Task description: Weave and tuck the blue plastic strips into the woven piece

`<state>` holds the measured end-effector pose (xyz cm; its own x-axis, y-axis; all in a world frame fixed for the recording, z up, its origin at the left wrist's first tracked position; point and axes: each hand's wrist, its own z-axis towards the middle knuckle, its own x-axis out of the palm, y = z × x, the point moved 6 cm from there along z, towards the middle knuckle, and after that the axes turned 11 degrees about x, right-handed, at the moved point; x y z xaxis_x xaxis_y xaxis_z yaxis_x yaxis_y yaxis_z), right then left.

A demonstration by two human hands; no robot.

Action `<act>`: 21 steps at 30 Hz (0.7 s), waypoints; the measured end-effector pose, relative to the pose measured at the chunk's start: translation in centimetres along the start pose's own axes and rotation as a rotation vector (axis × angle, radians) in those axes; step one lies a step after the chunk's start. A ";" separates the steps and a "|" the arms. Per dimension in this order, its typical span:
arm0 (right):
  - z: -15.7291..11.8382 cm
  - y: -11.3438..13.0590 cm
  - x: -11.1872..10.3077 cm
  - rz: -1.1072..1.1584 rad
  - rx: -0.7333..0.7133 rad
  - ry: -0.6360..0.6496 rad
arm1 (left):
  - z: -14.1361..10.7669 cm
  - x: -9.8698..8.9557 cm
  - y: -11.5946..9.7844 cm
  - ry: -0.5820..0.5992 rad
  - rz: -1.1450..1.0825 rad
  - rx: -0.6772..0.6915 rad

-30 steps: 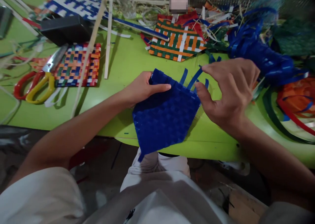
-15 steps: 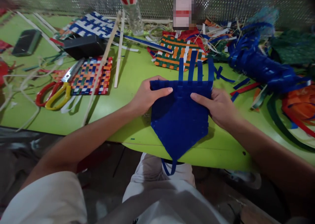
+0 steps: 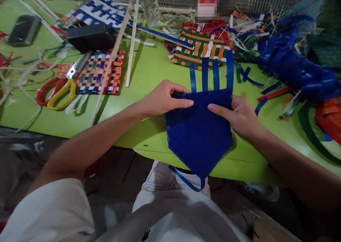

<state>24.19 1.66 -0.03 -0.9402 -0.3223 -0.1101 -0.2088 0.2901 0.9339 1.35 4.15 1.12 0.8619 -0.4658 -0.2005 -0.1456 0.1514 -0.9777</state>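
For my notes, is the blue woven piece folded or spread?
Spread: between left hand and right hand, the blue woven piece shows its broad, pointed face.

My left hand (image 3: 170, 99) pinching a blue woven piece (image 3: 198, 132) at ten o'clock, my right hand (image 3: 244, 117) pinching it at two, four blue strips (image 3: 205, 73) rising toward twelve; scissors (image 3: 61, 93) at nine, green-and-orange mat (image 3: 186, 47) beyond twelve, blue ribbon bundle (image 3: 295, 62) past two.
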 end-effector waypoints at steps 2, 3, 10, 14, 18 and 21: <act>0.1 -0.2 0.1 0.028 0.007 0.009 | 0.0 0.0 -0.1 -0.010 0.007 -0.001; 0.2 -0.3 0.1 0.041 0.012 0.014 | 0.0 -0.1 -0.1 -0.014 0.010 -0.002; 0.5 -1.2 0.2 0.080 0.026 0.037 | 0.0 -0.1 0.2 0.006 -0.028 0.024; 0.5 -1.3 0.2 0.066 0.003 0.037 | -0.1 0.1 0.4 0.011 -0.112 0.009; 0.5 -1.3 0.1 0.071 0.000 0.032 | -0.2 0.2 0.2 0.004 -0.143 0.007; 0.5 -1.2 0.1 0.085 0.010 0.026 | -0.1 0.2 -0.1 0.003 -0.137 0.022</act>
<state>24.24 1.72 -1.29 -0.9474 -0.3192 -0.0212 -0.1308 0.3261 0.9363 1.45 3.94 1.12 0.8713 -0.4865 -0.0652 -0.0157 0.1051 -0.9943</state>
